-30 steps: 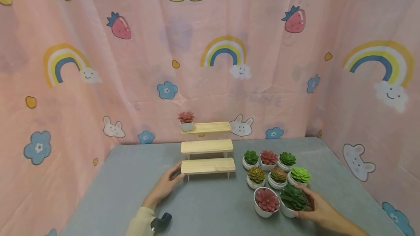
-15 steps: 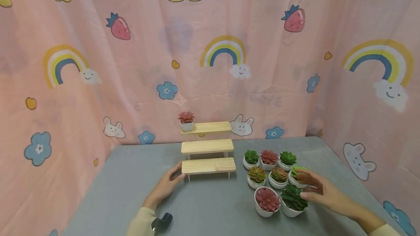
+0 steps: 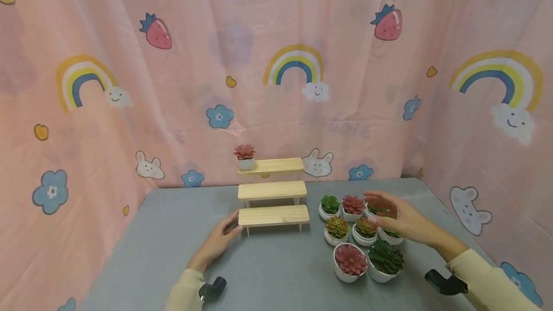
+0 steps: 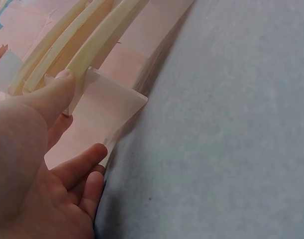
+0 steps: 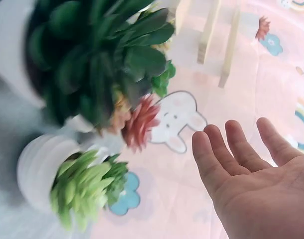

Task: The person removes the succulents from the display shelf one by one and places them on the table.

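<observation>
At the left end of the lowest board of a three-tier wooden display stand (image 3: 274,214) is my left hand (image 3: 218,243). In the left wrist view its thumb and a finger pinch the board's end by a clear leg (image 4: 112,97); the other fingers are loosely bent. My right hand (image 3: 399,217) hovers over the right side of a group of potted artificial succulents, fingers extended and holding nothing. It partly hides the light green succulent (image 5: 82,184) and a back green one. Nearest me are a dark green succulent (image 3: 385,257) and a dusky red succulent (image 3: 351,260) in white pots.
A small red succulent (image 3: 245,152) in a square white pot stands on the top tier's left end. Other succulents, such as a red one (image 3: 353,204) and an olive one (image 3: 337,227), sit close together on the grey table (image 3: 164,234). A pink patterned curtain (image 3: 186,85) surrounds it.
My right hand has let go of the dark green succulent, lifted, and moved away from me over the back pots. My left hand stays at the stand.
</observation>
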A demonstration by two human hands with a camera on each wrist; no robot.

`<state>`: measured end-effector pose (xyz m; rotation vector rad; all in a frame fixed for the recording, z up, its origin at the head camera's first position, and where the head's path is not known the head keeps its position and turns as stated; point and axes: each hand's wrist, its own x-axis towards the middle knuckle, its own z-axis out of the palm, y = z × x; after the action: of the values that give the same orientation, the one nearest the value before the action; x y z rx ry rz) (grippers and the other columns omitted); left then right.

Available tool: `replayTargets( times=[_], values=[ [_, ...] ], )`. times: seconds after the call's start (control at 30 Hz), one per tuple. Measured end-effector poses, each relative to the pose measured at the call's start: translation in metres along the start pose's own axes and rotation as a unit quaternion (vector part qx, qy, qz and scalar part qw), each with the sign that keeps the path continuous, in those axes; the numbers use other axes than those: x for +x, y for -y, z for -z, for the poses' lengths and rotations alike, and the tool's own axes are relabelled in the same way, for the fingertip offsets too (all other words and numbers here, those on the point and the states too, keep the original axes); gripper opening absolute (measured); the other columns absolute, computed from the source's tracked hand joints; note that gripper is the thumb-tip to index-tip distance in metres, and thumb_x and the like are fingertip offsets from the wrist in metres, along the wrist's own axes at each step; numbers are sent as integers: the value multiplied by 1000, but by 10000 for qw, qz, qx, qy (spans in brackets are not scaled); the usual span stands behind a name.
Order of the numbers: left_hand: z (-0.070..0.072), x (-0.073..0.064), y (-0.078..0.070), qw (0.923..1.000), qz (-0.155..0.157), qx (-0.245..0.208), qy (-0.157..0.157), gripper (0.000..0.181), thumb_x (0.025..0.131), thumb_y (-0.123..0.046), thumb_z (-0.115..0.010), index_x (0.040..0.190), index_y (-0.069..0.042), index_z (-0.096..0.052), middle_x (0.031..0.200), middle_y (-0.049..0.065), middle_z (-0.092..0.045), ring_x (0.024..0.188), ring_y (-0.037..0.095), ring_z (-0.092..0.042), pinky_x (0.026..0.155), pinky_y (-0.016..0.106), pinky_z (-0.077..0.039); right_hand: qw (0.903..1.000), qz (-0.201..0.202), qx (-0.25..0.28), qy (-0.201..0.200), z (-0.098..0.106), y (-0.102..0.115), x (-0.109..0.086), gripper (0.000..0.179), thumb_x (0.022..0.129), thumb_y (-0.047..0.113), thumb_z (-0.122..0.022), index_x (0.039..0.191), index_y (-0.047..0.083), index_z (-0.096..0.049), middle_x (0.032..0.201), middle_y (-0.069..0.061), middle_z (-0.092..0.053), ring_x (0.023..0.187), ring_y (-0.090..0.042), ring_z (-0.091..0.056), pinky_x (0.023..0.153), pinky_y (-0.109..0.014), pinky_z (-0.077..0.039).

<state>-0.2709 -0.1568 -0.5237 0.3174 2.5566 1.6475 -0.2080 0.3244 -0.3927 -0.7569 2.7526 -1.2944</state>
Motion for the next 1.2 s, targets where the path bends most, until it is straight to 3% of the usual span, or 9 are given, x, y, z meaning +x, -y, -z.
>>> replayTargets(
  times=[0.17, 0.23, 0.6, 0.93, 1.2],
  values=[
    [1, 1, 1, 10000, -50, 35, 22, 66, 100, -37, -62, 158, -14, -37, 156, 14, -48, 149, 37, -38, 122, 58, -31, 9997, -56, 196, 153, -6, 6, 18, 57, 100, 17, -62, 152, 9, -41, 147, -26, -51, 130, -43, -55, 90, -54, -58],
    [0, 1, 1, 9999, -98, 76, 22, 66, 100, -37, -62, 157, -14, -38, 155, 14, -49, 149, 38, -39, 121, 59, -32, 9994, -52, 298, 189, -9, 7, 25, 57, 100, 18, -62, 152, 7, -41, 146, -26, -52, 130, -53, -52, 91, -56, -57],
    [0, 1, 1, 10000, -56, 48, 9, 67, 100, -38, -62, 157, -14, -37, 155, 14, -49, 149, 38, -39, 121, 59, -32, 9985, -28, 466, 280, -30, 16, 70, 57, 101, 25, -62, 152, 9, -41, 148, -25, -50, 135, -49, -50, 99, -61, -53],
    [2, 1, 2, 10000, -53, 44, -19, 66, 100, -37, -63, 157, -15, -39, 155, 13, -49, 149, 38, -39, 121, 60, -31, 9956, -66, 782, 520, -49, 44, 119, 61, 102, 30, -62, 154, 11, -38, 153, -23, -45, 141, -45, -45, 110, -60, -46],
    [2, 1, 2, 9999, -47, 107, 10, 66, 100, -39, -62, 157, -16, -39, 155, 14, -49, 149, 38, -37, 121, 60, -32, 9934, 179, 992, 544, -66, 63, 158, 61, 101, 26, -62, 154, 5, -38, 153, -28, -44, 140, -46, -46, 112, -57, -45]
  ],
)
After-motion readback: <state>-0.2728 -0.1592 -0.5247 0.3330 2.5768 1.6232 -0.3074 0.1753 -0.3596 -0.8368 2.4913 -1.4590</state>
